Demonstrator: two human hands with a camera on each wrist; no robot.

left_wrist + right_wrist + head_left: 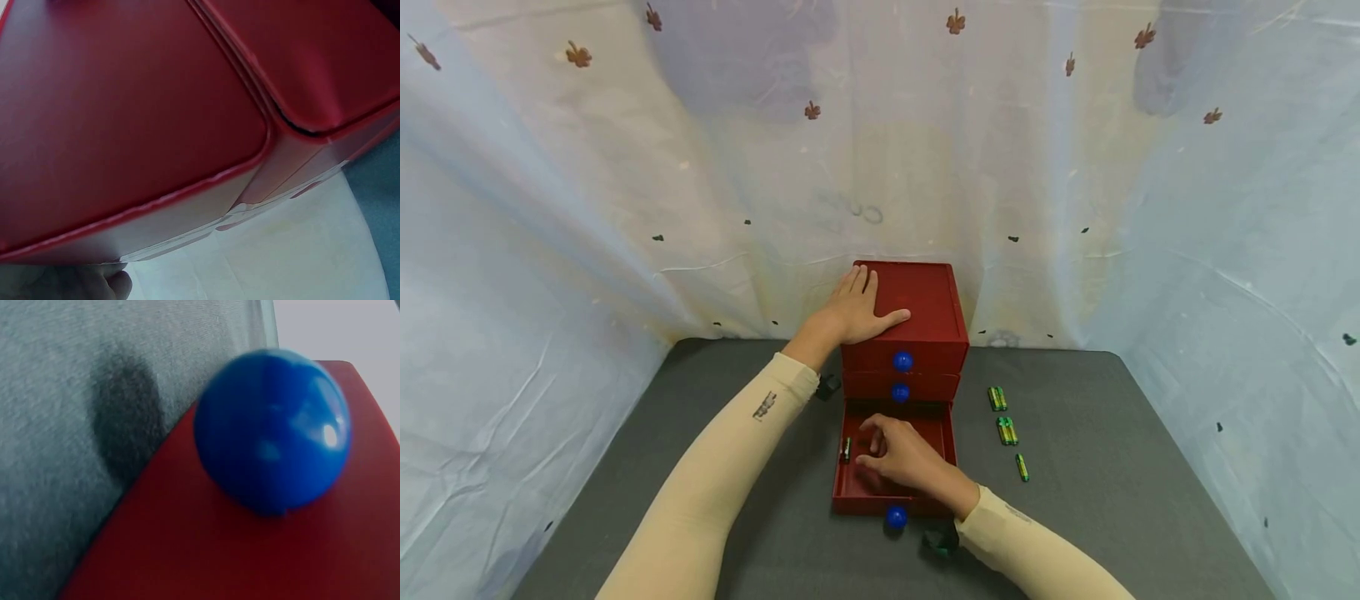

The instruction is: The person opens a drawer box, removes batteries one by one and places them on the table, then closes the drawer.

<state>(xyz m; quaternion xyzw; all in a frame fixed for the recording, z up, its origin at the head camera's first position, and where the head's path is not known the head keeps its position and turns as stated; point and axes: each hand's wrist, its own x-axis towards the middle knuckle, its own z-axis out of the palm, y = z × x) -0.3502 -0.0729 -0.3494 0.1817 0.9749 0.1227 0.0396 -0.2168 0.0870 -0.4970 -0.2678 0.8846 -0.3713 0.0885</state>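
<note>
A small red cabinet [917, 287] with blue knobs stands at the back of the table. My left hand [856, 310] rests on its top with straight, spread fingers. The bottom drawer [895, 506] is pulled out towards me. Inside it, along the left wall, is a small battery [846, 450]. My right hand [902, 452] is over this drawer, right of the battery, its fingers loosely bent and apart from the thumb; nothing shows between them. The drawer's blue knob [272, 431] fills much of the right wrist view. In the left wrist view the cabinet's red surface [125, 125] is close up.
Right of the cabinet, several green and yellow batteries [1007, 431] lie on the dark grey table [1090, 500], some side by side and a single battery [1022, 467] nearest me. A pale patterned curtain [895, 167] hangs behind and along both sides.
</note>
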